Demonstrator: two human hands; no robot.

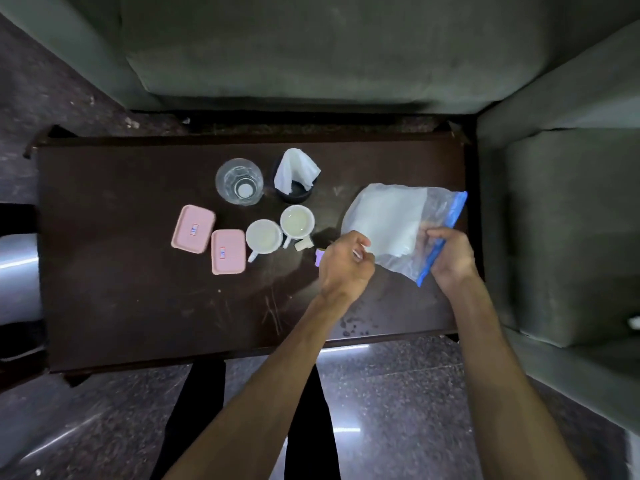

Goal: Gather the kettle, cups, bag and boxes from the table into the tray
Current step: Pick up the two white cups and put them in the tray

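Observation:
A clear zip bag (391, 220) with a blue seal strip and white contents is held just above the right side of the dark table (138, 306). My right hand (450, 258) grips its blue-strip edge. My left hand (343, 265) pinches its near left corner. Two white cups (264, 236) (296, 221) stand side by side at the table's middle. Left of them lie two pink lidded boxes (193, 229) (228, 251). A clear glass vessel (239, 181) stands behind them. No tray is in view.
A dark holder with white tissue (296, 174) stands behind the cups. A small cream block (304, 244) and a purple item (319, 255) lie near my left hand. Grey sofas (311, 46) enclose the table's far and right sides. My legs stand at the near edge.

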